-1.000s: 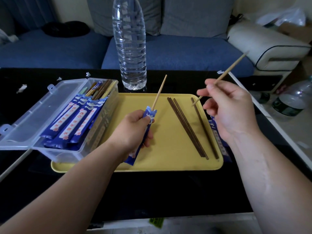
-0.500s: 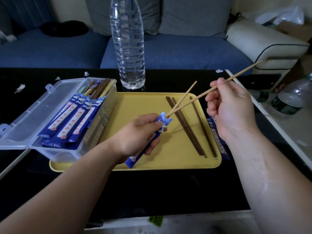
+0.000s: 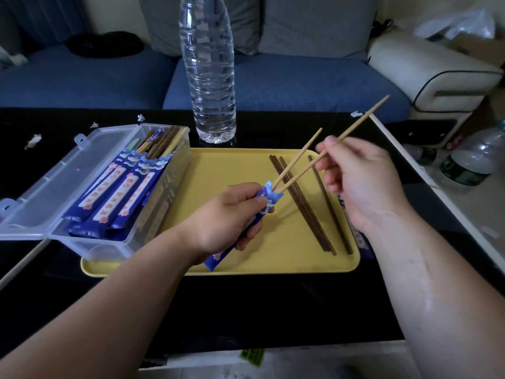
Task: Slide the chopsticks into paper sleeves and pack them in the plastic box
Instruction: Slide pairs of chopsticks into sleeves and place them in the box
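Gripping a dark-blue printed paper sleeve (image 3: 269,197) in the left hand (image 3: 226,214) over the yellow plastic tray (image 3: 232,173); pinching a pale wooden chopstick (image 3: 363,118), tip at its mouth, in the right hand (image 3: 360,184).

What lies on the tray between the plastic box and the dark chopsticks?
Head view: the left hand gripping a blue paper sleeve, two light chopsticks poking from its mouth; around it, bare yellow tray.
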